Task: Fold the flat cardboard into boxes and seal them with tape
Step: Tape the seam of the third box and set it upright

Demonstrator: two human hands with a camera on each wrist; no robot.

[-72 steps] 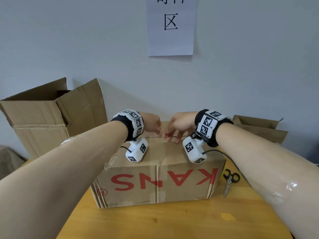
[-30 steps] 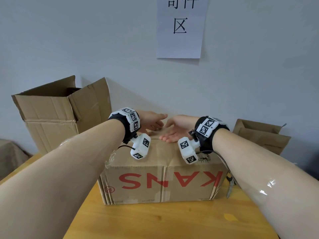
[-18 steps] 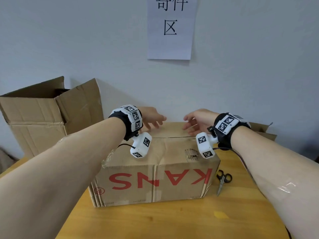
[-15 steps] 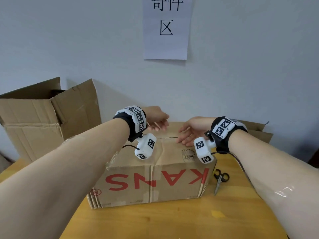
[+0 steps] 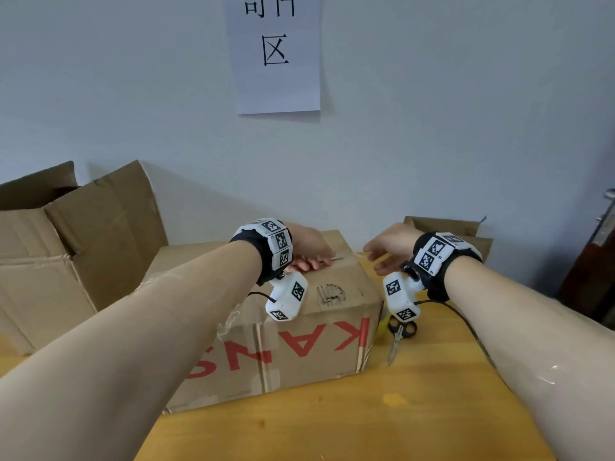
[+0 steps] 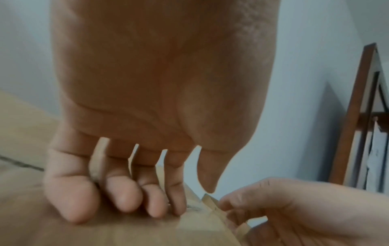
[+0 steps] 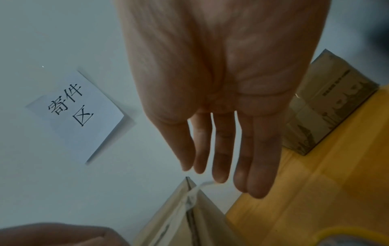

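A closed cardboard box with red letters upside down on its front stands on the wooden table. My left hand lies on the box's top near its right end, fingertips pressing down at the centre seam. Clear tape runs over that end of the seam. My right hand hovers just off the box's right top edge, fingers straight and holding nothing. A loose strand of tape hangs at the box edge below them.
Scissors lie on the table right of the box. A yellow tape roll shows at the lower right of the right wrist view. An open carton stands at the left, a smaller box behind at the right, and a door beyond.
Both hands left the middle of the box top. The left slid right along the seam to its end. The right moved off past the box's right edge.
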